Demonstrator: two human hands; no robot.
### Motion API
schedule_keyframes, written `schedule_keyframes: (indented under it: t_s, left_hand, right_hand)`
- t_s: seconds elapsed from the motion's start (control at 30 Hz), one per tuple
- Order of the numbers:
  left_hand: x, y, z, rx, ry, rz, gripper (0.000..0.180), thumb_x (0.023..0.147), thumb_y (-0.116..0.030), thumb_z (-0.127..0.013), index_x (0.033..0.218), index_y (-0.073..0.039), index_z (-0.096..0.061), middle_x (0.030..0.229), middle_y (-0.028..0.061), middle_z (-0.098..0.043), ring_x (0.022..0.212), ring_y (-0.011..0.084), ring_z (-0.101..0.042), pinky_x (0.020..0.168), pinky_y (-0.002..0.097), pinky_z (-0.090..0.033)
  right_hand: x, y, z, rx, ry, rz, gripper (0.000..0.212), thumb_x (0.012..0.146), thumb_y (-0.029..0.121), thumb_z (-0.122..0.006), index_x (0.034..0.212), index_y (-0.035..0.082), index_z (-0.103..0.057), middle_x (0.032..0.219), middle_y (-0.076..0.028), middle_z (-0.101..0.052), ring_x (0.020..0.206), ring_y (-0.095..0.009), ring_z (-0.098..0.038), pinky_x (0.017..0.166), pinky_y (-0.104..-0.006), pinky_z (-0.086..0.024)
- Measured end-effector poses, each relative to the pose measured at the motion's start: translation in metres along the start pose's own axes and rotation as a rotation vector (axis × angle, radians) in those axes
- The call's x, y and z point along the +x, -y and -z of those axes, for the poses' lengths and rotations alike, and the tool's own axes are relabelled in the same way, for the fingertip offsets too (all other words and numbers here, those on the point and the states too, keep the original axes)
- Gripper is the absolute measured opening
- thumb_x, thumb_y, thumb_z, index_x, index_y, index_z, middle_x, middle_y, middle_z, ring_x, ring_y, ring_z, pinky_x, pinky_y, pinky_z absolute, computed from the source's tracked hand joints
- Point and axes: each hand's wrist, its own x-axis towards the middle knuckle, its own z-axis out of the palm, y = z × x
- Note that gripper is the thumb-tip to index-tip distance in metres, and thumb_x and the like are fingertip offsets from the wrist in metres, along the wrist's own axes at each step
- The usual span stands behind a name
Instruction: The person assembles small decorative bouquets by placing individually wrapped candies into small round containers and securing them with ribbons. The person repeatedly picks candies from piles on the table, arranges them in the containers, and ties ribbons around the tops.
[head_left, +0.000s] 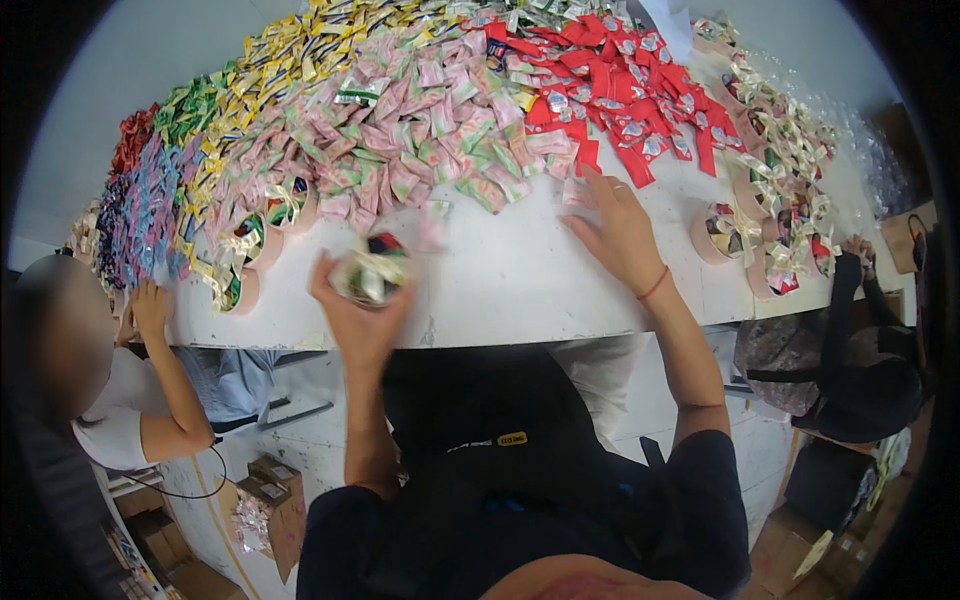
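Head view looks down on a long white table (500, 290) heaped with small wrapped packets. The left hand (355, 310) is raised over the near edge of the table, fingers curled tight around a small round pink box filled with bright packets and topped with a cream ribbon bow (372, 272); the box is blurred, so its details are hard to make out. The right hand (620, 232) lies flat on the tabletop with fingers spread apart, fingertips touching a pale pink packet (577, 192) at the rim of the pile of pink and green foil packets (420, 130). Just beyond lies a heap of red packets (610, 80), and yellow packets (290, 50) stretch away to the left. More bow-topped round boxes (722, 232) stand to the right. Another person's hand (150, 310) rests on the table's left end, and a second person's hand (858, 248) on the right end.
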Motion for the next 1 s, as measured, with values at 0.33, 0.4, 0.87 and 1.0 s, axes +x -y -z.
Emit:
schedule_keyframes:
  t_s: [0.33, 0.4, 0.87, 1.0]
  left_hand:
    - [-0.007, -0.046, -0.066, -0.142, 0.351, -0.275, 0.092, 0.064, -0.024, -0.090, 0.134, 0.001, -0.036, 0.129, 0.0198, -0.047, 0.118, 0.0314, -0.049, 0.101, 0.0417, -0.040]
    - [0.026, -0.042, -0.056, -0.235, 0.346, -0.272, 0.087, 0.068, -0.022, -0.088, 0.134, 0.000, -0.036, 0.128, 0.0188, -0.050, 0.118, 0.0300, -0.051, 0.101, 0.0412, -0.040]
    - [0.361, -0.035, -0.283, 0.448, 0.374, -0.569, 0.041, 0.075, -0.051, -0.072, 0.093, -0.013, -0.075, 0.099, 0.0105, -0.071, 0.092, 0.0295, -0.067, 0.080, 0.0443, -0.051]
    - [0.374, -0.045, -0.330, 0.849, 0.583, -0.504, 0.060, 0.065, -0.065, -0.074, 0.097, -0.013, -0.074, 0.104, 0.0140, -0.071, 0.098, 0.0317, -0.067, 0.084, 0.0443, -0.052]
  right_hand:
    - [0.067, 0.024, -0.012, 0.342, 0.026, -0.179, 0.040, 0.075, 0.032, -0.073, 0.091, 0.000, -0.055, 0.077, -0.020, -0.062, 0.074, -0.037, -0.064, 0.063, -0.0462, -0.049]
    - [0.086, 0.042, -0.021, 0.261, 0.091, -0.159, 0.038, 0.076, 0.033, -0.075, 0.090, 0.002, -0.059, 0.074, -0.018, -0.063, 0.073, -0.035, -0.065, 0.063, -0.0444, -0.049]
    - [0.106, -0.015, -0.025, 2.223, 0.159, -0.660, 0.082, 0.087, 0.077, -0.042, 0.115, 0.003, -0.060, 0.091, -0.006, -0.067, 0.064, -0.013, -0.054, 0.048, -0.0225, -0.036]
    - [0.106, -0.021, -0.020, 2.386, 0.258, -0.528, 0.098, 0.084, 0.083, -0.034, 0.134, 0.000, -0.048, 0.103, -0.014, -0.068, 0.077, -0.019, -0.062, 0.051, -0.0251, -0.040]
